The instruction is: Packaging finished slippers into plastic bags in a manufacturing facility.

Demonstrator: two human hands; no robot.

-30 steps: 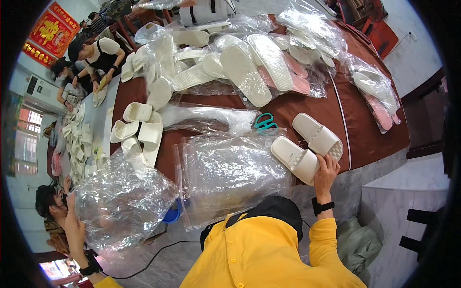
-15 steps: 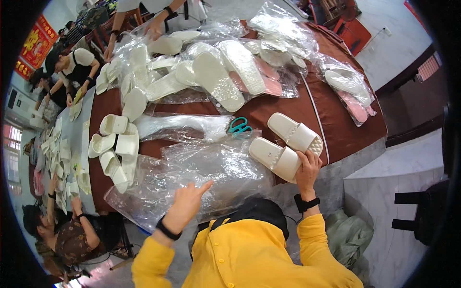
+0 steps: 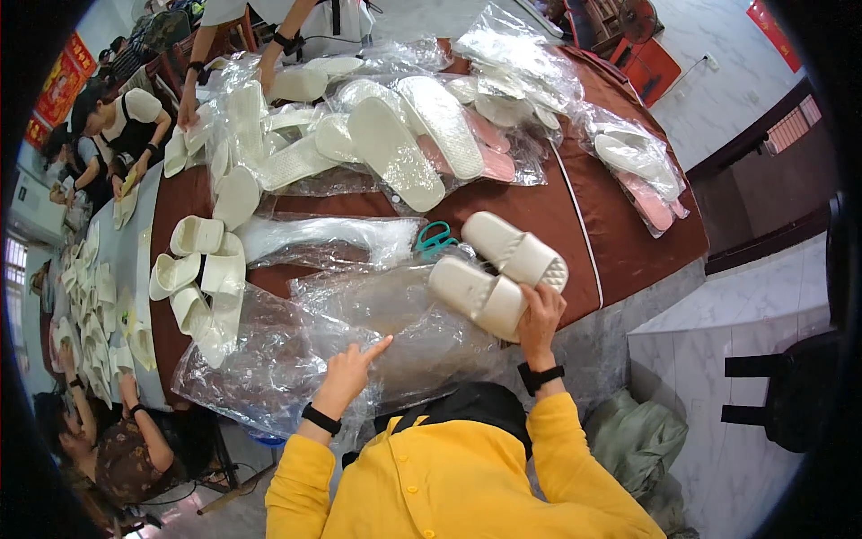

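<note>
My right hand is closed on the toe end of a pair of cream slippers, tilted over the table's front edge. The near slipper lies partly over clear plastic bags; the far slipper sits beside it. My left hand holds nothing I can see; its index finger stretches out over a flat clear plastic bag, with the other fingers curled. Whether the fingertip touches the plastic, I cannot tell. Teal-handled scissors rest just beyond the bags, beside a bundle of clear plastic.
Bagged white and pink slippers are heaped along the back of the brown-covered table. Several loose white slippers lie at the left. Another bagged pair is at the right. Co-workers handle slippers at the far side and left.
The slippers in my right hand have shifted left, toward the plastic bags. My left hand has moved slightly, its index finger still stretched out. The whole view has turned a little.
</note>
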